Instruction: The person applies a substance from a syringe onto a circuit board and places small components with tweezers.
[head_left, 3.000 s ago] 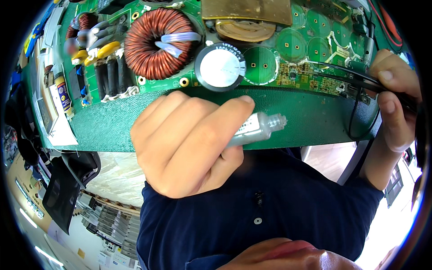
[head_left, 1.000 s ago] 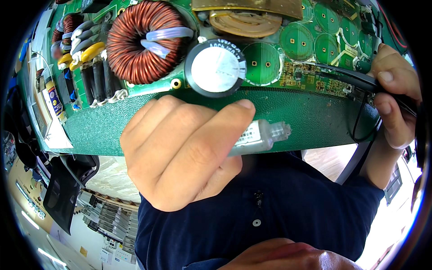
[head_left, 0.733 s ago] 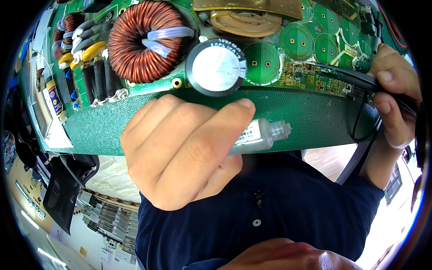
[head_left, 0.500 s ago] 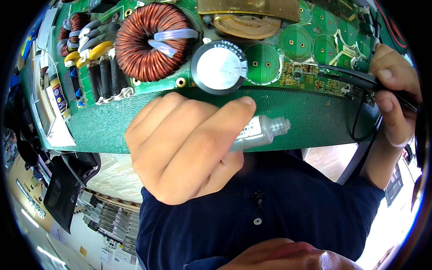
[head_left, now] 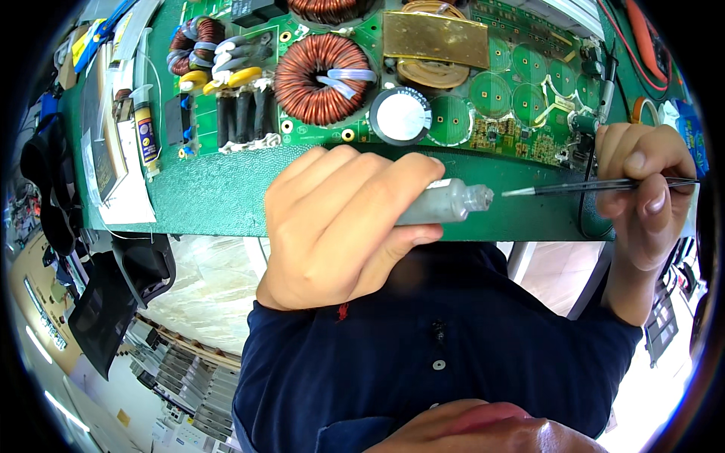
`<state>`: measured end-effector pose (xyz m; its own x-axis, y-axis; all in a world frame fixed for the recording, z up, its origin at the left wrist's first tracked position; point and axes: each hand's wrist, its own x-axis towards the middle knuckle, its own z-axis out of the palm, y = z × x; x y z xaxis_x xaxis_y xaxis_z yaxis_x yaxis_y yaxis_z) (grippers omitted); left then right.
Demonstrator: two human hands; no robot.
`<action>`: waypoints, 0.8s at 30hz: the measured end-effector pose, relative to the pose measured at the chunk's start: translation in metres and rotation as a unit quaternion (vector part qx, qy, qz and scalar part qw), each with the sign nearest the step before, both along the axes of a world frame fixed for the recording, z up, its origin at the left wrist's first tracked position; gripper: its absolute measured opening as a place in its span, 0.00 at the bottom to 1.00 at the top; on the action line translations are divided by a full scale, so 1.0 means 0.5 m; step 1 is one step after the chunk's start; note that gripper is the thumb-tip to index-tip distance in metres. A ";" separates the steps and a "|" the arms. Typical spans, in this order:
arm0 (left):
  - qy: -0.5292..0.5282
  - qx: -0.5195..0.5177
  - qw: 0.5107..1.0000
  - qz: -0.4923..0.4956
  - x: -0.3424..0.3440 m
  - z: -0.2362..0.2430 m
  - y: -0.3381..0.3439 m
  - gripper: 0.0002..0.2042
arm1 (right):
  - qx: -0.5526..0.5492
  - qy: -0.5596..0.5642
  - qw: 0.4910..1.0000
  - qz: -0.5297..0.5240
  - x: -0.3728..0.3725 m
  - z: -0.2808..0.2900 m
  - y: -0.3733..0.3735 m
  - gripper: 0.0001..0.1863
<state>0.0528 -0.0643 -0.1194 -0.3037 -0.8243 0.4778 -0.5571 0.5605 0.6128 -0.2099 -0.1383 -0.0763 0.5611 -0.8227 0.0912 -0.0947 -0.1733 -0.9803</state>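
Observation:
My left hand (head_left: pixel 343 219) is closed around a small grey translucent bottle (head_left: pixel 442 204), tilted on its side with its uncapped threaded neck pointing right. Between the thumb and fingers of my right hand (head_left: pixel 649 177) are slim black tweezers (head_left: pixel 581 186). Their pale tip points left, a short gap away from the bottle's mouth. Beyond both hands lies a green circuit board (head_left: pixel 362 134). It carries a copper-wound toroid coil (head_left: pixel 323 79), a round silver-topped capacitor (head_left: pixel 400 115) and several bare round capacitor places (head_left: pixel 489 92).
The board rests on a green mat (head_left: pixel 204 189) near the table's front edge. Left of it are a syringe-like tube (head_left: pixel 145 128) and a white sheet (head_left: pixel 134 200). At the far right lie a red-and-black meter (head_left: pixel 646 38), a tape roll (head_left: pixel 646 111) and a blue packet (head_left: pixel 691 136).
The tweezers have come away from the board, toward me and in line with the bottle's mouth. The bottle is tilted less steeply. My view has shifted, showing more of the board.

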 end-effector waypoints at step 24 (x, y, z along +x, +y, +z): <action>0.006 0.033 0.999 0.022 -0.007 0.008 0.013 0.16 | -0.022 -0.015 1.000 0.016 0.001 -0.001 0.007 0.13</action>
<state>0.0493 -0.0577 -0.1152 -0.2600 -0.8665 0.4262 -0.5724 0.4937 0.6546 -0.2094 -0.1349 -0.0766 0.5832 -0.7995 0.1441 -0.0600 -0.2194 -0.9738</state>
